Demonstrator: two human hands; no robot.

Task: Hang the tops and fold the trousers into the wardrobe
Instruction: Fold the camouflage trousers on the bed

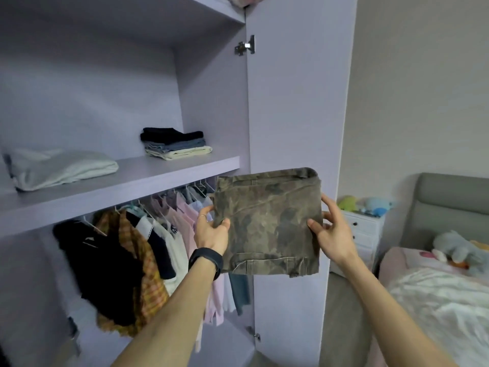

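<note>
I hold a folded pair of camouflage trousers (267,223) in the air in front of the open wardrobe door (296,115). My left hand (211,230) grips its left edge, thumb on the front. My right hand (329,229) grips its right edge the same way. The wardrobe shelf (137,178) lies to the upper left, bearing a stack of folded trousers (176,143) in black, blue-grey and cream. Below the shelf, several tops (148,242) hang on hangers from a rail.
A folded white cloth (60,166) lies at the shelf's left end. To the right are a bed (436,300) with soft toys, a grey headboard (452,207) and a white bedside cabinet (362,231).
</note>
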